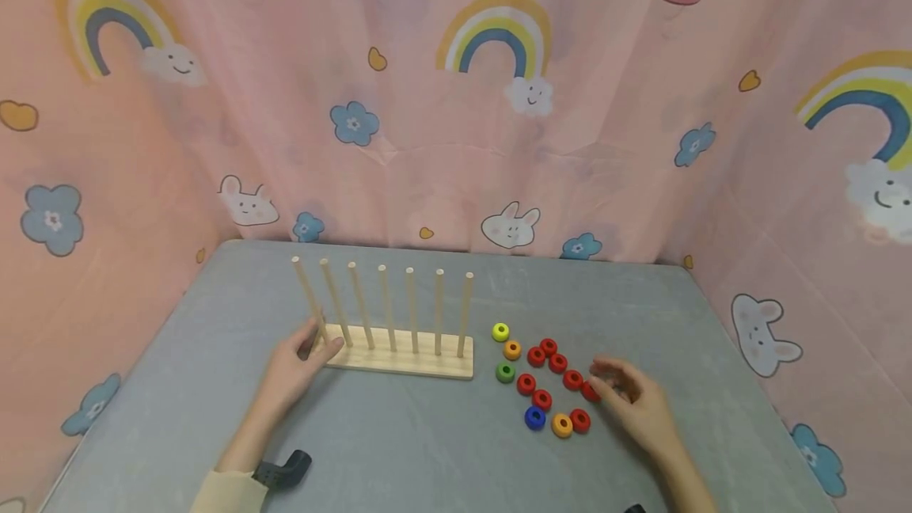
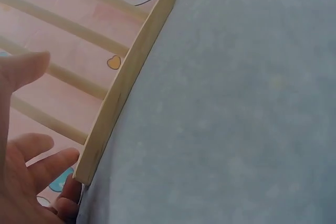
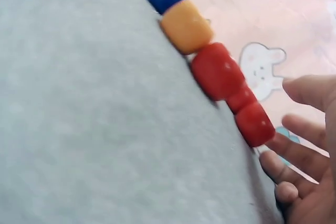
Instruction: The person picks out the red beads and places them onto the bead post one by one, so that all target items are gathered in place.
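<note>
- Your left hand [image 1: 290, 365], loosely spread, was at the pale wooden seven-peg rack [image 1: 402, 343]; its pegs [image 1: 412, 311] stood bare.
- Colourful round holed beads [image 1: 541, 403] lay right of it, by your loosely parted right hand [image 1: 641, 406], seemingly all unthreaded.

From my end of the feed I can read no words, brands, numbers or signs: the beads [image 1: 573, 380], the wooden rack [image 1: 400, 365] and the table [image 1: 399, 450] show me no legible lettering. On the pink cloth [image 1: 606, 149] I make out only printed drawings, such as rainbows [image 1: 496, 20], clouds [image 1: 529, 96], rabbits [image 1: 510, 228] and flowers [image 1: 354, 123].
</note>
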### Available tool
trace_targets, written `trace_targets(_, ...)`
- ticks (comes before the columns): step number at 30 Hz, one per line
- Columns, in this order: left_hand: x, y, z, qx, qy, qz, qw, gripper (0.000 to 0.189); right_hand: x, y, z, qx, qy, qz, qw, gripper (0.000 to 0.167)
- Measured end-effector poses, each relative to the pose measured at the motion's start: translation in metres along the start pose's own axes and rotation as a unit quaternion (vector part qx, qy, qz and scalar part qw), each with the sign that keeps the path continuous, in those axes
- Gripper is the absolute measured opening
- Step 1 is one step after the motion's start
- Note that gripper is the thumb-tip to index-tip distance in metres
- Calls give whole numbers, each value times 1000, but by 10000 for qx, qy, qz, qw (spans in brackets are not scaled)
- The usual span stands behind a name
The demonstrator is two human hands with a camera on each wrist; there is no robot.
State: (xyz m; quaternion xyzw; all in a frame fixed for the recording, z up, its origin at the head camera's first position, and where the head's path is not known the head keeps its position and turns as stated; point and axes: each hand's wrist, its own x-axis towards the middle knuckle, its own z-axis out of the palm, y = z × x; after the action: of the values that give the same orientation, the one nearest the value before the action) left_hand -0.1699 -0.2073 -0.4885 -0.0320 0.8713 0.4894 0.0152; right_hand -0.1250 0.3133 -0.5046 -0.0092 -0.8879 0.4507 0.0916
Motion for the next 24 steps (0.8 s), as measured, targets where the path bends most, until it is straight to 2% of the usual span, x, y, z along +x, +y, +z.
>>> trace_targets(7, -1, -7, 3, 146, 72, 181, 9997, 92, -2, 10, -5, 133, -184, -184, 9996, 26)
trace_targets(12, -3, -9, 2, 357, 85, 96, 9993, 94, -4, 11, -5, -18, -362, -124, 9993, 26)
trace_targets(18, -4, -10, 2, 941, 156, 199, 9952, 94, -3, 10, -5, -147, -456, -66, 9988, 31)
trace_targets(21, -4, -10, 3, 1276, 72, 227, 9915, 100, -2, 10, -6, -116, -466, -188, 9987, 32)
trace_targets(24, -3, -9, 5, 1392, -13, 187, 9901, 106, -2, 11, -7, -114, -458, -379, 9982, 33)
